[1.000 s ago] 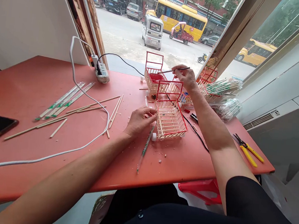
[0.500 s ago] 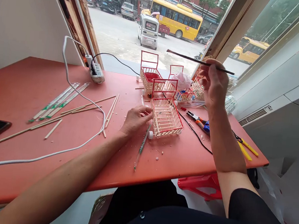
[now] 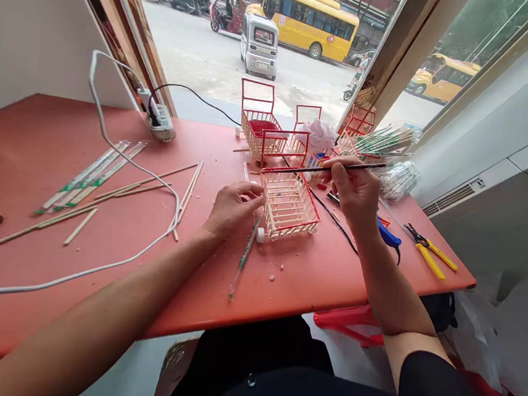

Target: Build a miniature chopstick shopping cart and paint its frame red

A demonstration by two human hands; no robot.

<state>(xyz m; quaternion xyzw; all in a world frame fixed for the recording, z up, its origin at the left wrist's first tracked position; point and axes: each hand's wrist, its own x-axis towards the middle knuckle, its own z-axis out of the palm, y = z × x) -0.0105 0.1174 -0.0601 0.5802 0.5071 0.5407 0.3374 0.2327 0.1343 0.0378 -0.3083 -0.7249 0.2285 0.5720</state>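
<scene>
A small stick-built shopping cart (image 3: pixel 290 208) stands on the red table, its handle and most of its upper rim painted red. At its left side, my left hand (image 3: pixel 235 208) is closed, thumb and fingertips gripping the frame. My right hand (image 3: pixel 354 188) pinches a thin dark paintbrush (image 3: pixel 313 168), held nearly level over the cart's far end. The brush tip is at the far left corner of the rim; whether it touches cannot be told. Behind stands another cart (image 3: pixel 260 132) with a container of red paint (image 3: pixel 262 128) in it.
Loose sticks (image 3: pixel 138 187) and wrapped sticks (image 3: pixel 91 175) lie left, beside a white cable (image 3: pixel 111 273) and power strip (image 3: pixel 161 124). Yellow-handled pliers (image 3: pixel 431 254) and a blue-handled tool (image 3: pixel 387 235) lie right. More carts and stick bundles (image 3: pixel 399 181) stand at the back.
My right hand has come down and left, bringing the paintbrush from above the carts to the near cart's rim. My left hand stays at the cart's side. The view has shifted slightly.
</scene>
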